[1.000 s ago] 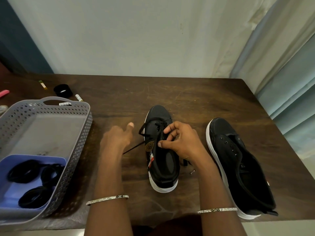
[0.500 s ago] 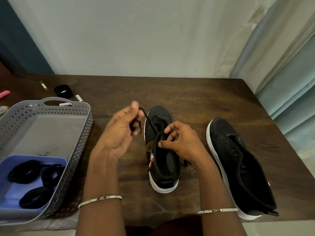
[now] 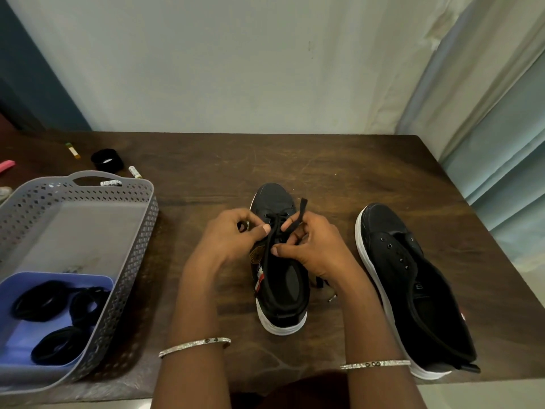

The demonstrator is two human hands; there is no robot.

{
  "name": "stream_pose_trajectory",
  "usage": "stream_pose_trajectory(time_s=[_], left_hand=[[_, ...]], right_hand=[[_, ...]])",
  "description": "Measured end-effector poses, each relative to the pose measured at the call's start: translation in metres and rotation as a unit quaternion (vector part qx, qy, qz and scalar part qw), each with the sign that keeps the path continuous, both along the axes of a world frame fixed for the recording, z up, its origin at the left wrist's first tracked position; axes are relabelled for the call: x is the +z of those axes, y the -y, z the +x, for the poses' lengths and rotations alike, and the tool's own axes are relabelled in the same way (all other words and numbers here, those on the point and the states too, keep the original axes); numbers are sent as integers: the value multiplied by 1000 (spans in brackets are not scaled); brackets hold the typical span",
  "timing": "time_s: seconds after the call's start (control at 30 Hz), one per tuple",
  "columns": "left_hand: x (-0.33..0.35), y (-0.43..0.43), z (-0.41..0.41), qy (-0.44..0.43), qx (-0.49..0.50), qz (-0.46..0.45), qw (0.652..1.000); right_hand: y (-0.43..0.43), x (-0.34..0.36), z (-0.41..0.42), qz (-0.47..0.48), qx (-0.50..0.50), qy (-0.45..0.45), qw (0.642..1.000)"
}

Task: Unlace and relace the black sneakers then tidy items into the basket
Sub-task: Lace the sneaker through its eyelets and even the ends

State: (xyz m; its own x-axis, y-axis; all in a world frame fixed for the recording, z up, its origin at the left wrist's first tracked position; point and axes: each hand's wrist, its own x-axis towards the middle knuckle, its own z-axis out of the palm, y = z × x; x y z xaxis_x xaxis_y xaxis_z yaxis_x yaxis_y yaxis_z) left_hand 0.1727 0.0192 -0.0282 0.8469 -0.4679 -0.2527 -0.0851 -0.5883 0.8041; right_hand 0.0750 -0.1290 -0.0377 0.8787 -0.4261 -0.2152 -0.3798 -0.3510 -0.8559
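Observation:
A black sneaker (image 3: 281,290) with a white sole stands in the middle of the table, toe pointing away from me. Its black lace (image 3: 269,246) runs from the front eyelets back over the opening. My left hand (image 3: 233,234) pinches the lace at the shoe's left side. My right hand (image 3: 312,246) pinches the other lace end (image 3: 299,212), which sticks up above the fingers. A second black sneaker (image 3: 410,278) lies to the right with bare eyelets and no lace showing. The grey perforated basket (image 3: 141,240) stands at the left.
Inside the basket a blue tray (image 3: 17,335) holds black coiled bands (image 3: 50,302). Behind the basket lie a black round pot (image 3: 106,160), a white tube (image 3: 135,172), a yellow stick (image 3: 72,149) and a pink item (image 3: 6,166). Wall and curtain border the table's far and right sides.
My left hand came down from its raised pull and moved right onto the sneaker's front. My right hand now pinches a lace end that points upward.

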Motion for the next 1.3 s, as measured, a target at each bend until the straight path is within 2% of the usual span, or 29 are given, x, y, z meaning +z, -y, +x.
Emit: stream_pose_trajectory(time_s=[0.07,0.17,0.23,0.3,0.37,0.43,0.5,0.53,0.57,0.6,0.67,0.7,0.77,0.9,1.0,1.1,1.17,1.23,1.3], left_hand=[[-4,-5,3,-2,-50,19,999],[-7,-14,7,-15,-85,-22,996],[-3,-16,6,-39,-72,-81,993],[6,-15,2,-102,-39,-166,980],[13,-16,0,-180,26,-291,939],[20,-22,1,-259,89,-414,868],[23,-23,1,-319,122,-495,799],[23,-21,1,-334,138,-508,782],[21,-17,1,-330,161,-491,790],[19,-14,2,-306,184,-444,822],[17,-8,3,-211,195,-286,914],[15,-6,3,-155,177,-203,951],[7,-5,3,-87,106,-93,986],[-3,-13,4,-73,-26,-40,996],[-5,-18,6,-26,-52,-30,998],[-2,-15,6,-40,-37,-5,999],[0,-10,5,-133,28,-23,990],[4,-8,3,-230,113,-48,965],[4,-9,3,-229,115,-10,967]], right_hand=[[1,0,0,2,1,2,1000],[2,1,-1,0,7,0,1000],[1,2,0,1,11,-1,1000],[2,1,1,3,12,-3,1000],[3,0,1,5,12,-5,1000],[3,0,1,14,11,-1,1000],[3,0,1,18,11,1,1000],[3,0,1,20,12,0,1000],[4,0,1,22,14,0,1000],[4,1,0,24,16,0,1000],[5,2,-1,27,15,1,1000],[5,2,-2,30,9,3,999],[6,2,-3,34,-6,7,999],[6,0,-3,34,-9,10,999],[5,3,-3,25,1,11,1000],[4,5,-4,24,6,8,1000],[4,5,-4,25,5,7,1000],[4,5,-4,22,2,6,1000],[5,5,-4,28,-2,1,1000]])
